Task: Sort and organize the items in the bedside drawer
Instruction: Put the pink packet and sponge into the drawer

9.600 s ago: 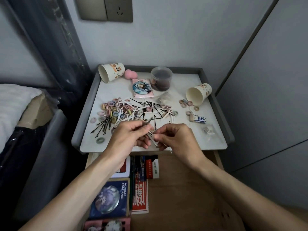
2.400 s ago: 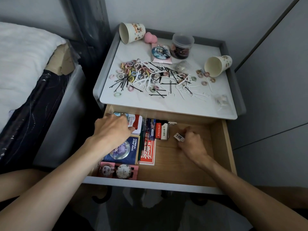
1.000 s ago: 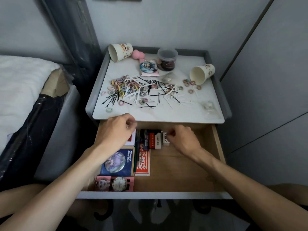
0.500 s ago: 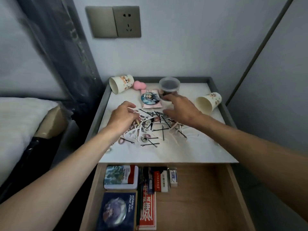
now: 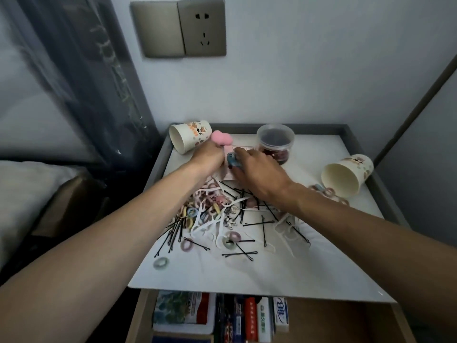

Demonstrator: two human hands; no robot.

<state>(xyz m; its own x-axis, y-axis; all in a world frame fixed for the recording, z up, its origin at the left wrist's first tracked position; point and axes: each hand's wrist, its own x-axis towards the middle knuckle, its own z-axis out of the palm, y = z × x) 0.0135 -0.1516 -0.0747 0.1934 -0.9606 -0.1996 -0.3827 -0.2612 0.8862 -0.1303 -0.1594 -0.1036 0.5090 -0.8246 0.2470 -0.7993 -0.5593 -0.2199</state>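
On the white bedside table top, both hands meet at a pink card with a round blue badge near the back. My right hand curls its fingers over the badge card. My left hand is at the card's left edge, just below a pink heart-shaped sponge; its fingers are hidden. A heap of black hairpins, pastel hair ties and white floss picks lies under my forearms. The open drawer below holds a tin and small boxes.
Two paper cups lie on their sides: one back left, one at the right with hair ties spilling from it. A clear lidded tub stands behind my right hand. A raised grey rim edges the table. A wall socket is above, the bed at left.
Both hands have come up from the drawer, crossed the heap and reached the badge card at the back. The small white box with blue letters now stands in the drawer's row.
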